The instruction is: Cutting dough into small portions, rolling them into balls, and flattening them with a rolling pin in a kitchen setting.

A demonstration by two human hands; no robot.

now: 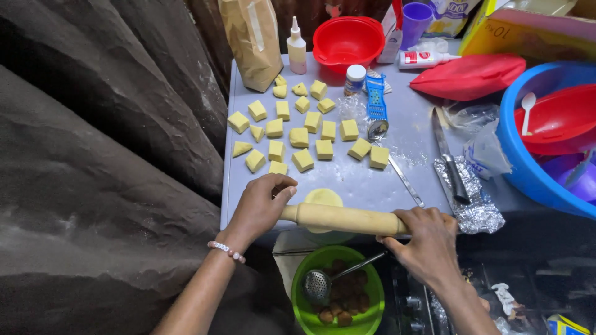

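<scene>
A wooden rolling pin (340, 218) lies across a flattened round of yellow dough (323, 198) at the near edge of the grey table (410, 130). My left hand (259, 205) grips the pin's left handle. My right hand (427, 237) grips its right handle. Several cut pieces of yellow dough (298, 138) are spread over the table beyond the pin, apart from both hands.
A knife (448, 156) lies on foil (477, 205) to the right, beside a spoon (397, 170). A green bowl (366, 322) below the table holds fried balls and a strainer ladle (318, 285). Behind stand a red bowl (347, 40), paper bag (253, 37), bottles; a blue basin (528, 167) at right.
</scene>
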